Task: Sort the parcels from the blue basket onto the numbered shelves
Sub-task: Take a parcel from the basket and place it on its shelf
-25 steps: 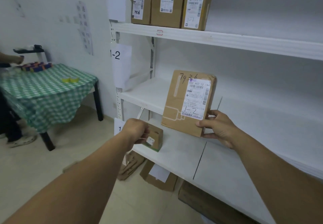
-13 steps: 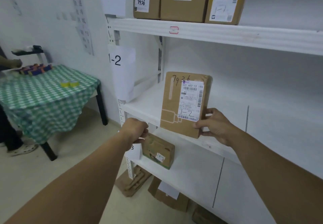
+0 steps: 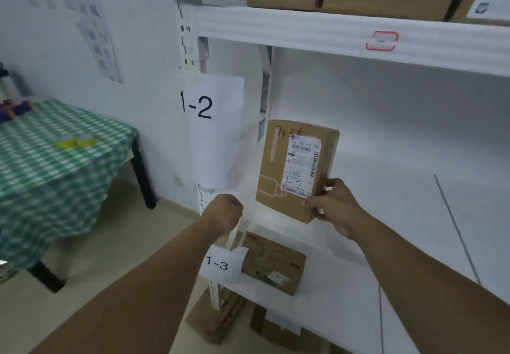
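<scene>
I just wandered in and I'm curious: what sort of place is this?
Probably a small parcel sorting room: white shelves carry a 1-2 sign and a 1-3 sign, and the right hand holds a cardboard parcel with 1-2 handwritten on its shipping label.

Left hand [image 3: 223, 213], right hand [image 3: 338, 207]: seemingly bare-armed.

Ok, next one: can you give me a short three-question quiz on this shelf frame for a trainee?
1. True or false: the parcel is held upright.
2. Which shelf number is handwritten on it? A) 1-1 B) 1-2 C) 2-1
3. Which hand grips the parcel, and where?

Key: 1 true; 2 B; 3 the right hand, at the lower right corner.
</scene>
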